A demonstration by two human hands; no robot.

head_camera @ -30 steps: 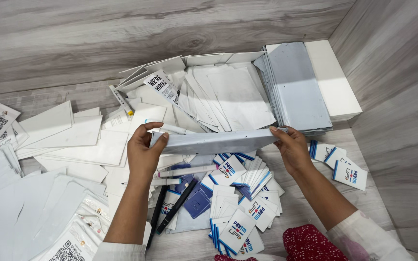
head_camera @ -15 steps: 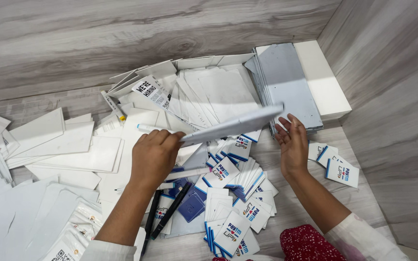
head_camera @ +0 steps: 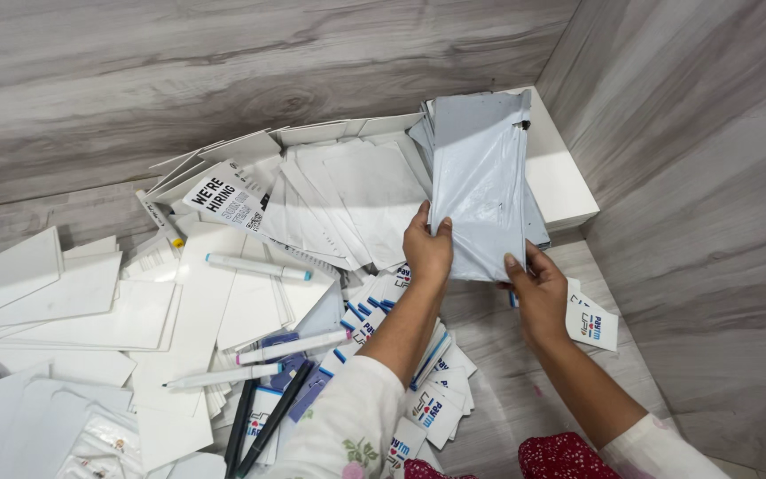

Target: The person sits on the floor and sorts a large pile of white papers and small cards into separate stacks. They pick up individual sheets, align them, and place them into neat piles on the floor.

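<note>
Grey plastic mailer bag (head_camera: pixel 480 191) now lies flat-on to the camera, standing lengthwise over the grey stack (head_camera: pixel 534 222) by the white block (head_camera: pixel 560 177); half a sec ago it was edge-on & tilted, held only by the left hand, w/ the right hand open beside it. Both hands have since shifted right, toward the corner. Left hand (head_camera: pixel 427 248) pinches the bag's lower left edge, thumb in front, fingers behind. Right hand (head_camera: pixel 538 293) grips the lower right corner, thumb on the front face. Bag looks pale grey, glossy, wrinkled, long & narrow, w/ a darker strip along its right edge. Below the hands: blue-and-white cards (head_camera: pixel 418 355) fanned on the wood-grain floor (head_camera: pixel 507 381). Left of them: white markers (head_camera: pixel 259 266), black pens (head_camera: pixel 259 426), white envelopes (head_camera: pixel 347 195).
</note>
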